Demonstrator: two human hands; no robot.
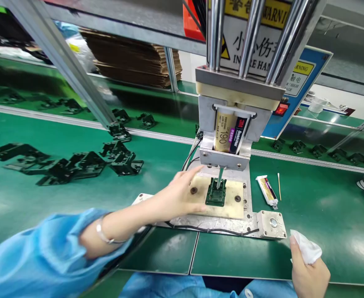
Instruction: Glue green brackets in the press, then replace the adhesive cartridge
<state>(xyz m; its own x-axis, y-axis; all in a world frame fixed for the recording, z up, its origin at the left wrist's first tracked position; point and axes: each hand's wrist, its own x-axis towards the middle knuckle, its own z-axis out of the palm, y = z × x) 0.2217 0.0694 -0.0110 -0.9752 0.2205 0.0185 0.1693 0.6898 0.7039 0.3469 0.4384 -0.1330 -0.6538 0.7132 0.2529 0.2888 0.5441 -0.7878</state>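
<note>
My left hand (182,194) reaches across to the cream fixture plate (231,207) under the dispensing press, its fingers resting beside a small dark green part (215,193). The hand holds nothing that I can see and its fingers are stretched out. The dispenser nozzle (220,179) points down onto the green part. Above it sits a twin adhesive cartridge (231,134) in the metal head. My right hand (309,273) is at the lower right, closed on a crumpled white wipe (307,248).
Several black plastic brackets (76,165) lie on the green belt to the left, and more (318,150) at the far right. A spare adhesive cartridge (267,190) and a thin stick (279,186) lie right of the fixture. A round button box (273,224) sits at the base plate's corner.
</note>
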